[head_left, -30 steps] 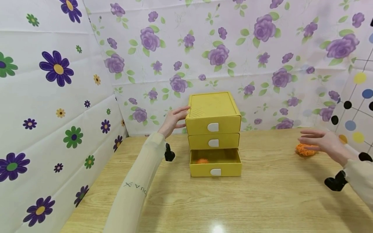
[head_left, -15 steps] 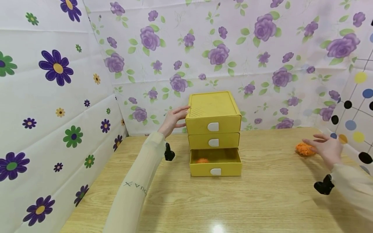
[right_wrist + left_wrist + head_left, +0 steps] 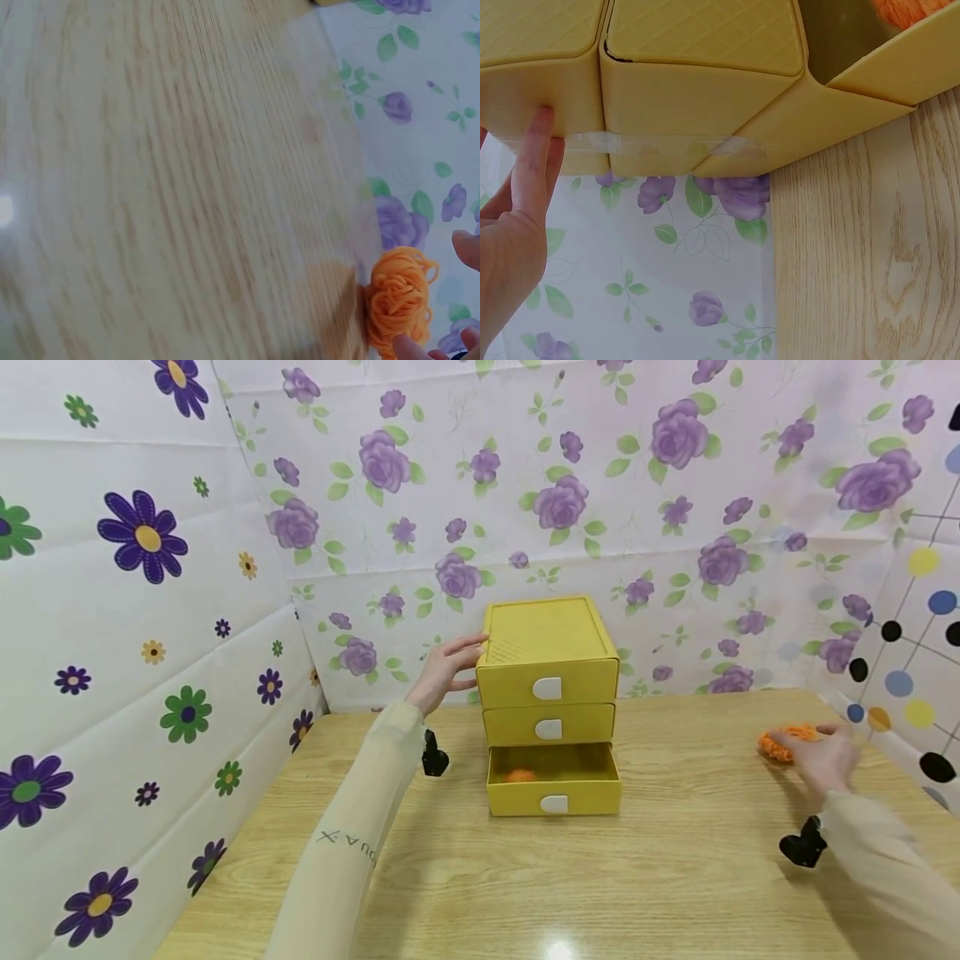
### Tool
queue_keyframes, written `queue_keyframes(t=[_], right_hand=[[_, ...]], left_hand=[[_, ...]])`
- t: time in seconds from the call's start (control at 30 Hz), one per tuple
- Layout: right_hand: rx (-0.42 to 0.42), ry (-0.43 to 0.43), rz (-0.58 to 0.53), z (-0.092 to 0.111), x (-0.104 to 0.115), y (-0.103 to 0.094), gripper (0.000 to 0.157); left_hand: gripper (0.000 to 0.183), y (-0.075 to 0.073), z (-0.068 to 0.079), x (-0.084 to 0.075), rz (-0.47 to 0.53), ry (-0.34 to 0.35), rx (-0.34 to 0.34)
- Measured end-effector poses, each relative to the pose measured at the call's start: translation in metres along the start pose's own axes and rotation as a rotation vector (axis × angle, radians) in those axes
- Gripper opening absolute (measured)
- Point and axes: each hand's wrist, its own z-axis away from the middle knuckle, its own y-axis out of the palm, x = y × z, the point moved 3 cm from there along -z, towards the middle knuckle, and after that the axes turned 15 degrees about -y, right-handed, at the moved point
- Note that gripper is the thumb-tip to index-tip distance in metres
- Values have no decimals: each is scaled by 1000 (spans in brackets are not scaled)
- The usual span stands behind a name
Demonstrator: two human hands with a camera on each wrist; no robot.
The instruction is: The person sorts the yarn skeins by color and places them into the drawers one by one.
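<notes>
My left hand [image 3: 442, 675] has its fingertips against the left side of a yellow three-drawer box [image 3: 551, 635]; in the left wrist view the fingers [image 3: 532, 161] are straight. The bottom drawer [image 3: 517, 798] is pulled out, with a fuzzy orange lump [image 3: 520, 775] inside at its left. At the table's far right, my right hand [image 3: 825, 758] hovers at a bundle of tangled orange yarn-like strands [image 3: 400, 300], partly hiding it in the head view. In the right wrist view the thumb stands apart from the bundle, and a fingertip overlaps its lower edge; contact cannot be told.
The two upper drawers, with white pull tabs [image 3: 547, 688], are closed. Flower-patterned sheets [image 3: 420, 543] rise behind and to the left of the wooden table [image 3: 570, 877]. A dotted sheet [image 3: 918, 668] borders the right side.
My right hand has moved left and slightly forward, from beyond the orange bundle to right over its edge. The left hand stays on the drawer box.
</notes>
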Motion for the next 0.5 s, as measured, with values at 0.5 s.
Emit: queue_keyframes(t=[0.5], right_hand=[[-27,175,-30,29,53,3,73]], left_hand=[[40,-7,-16,12,-12,27,-36]])
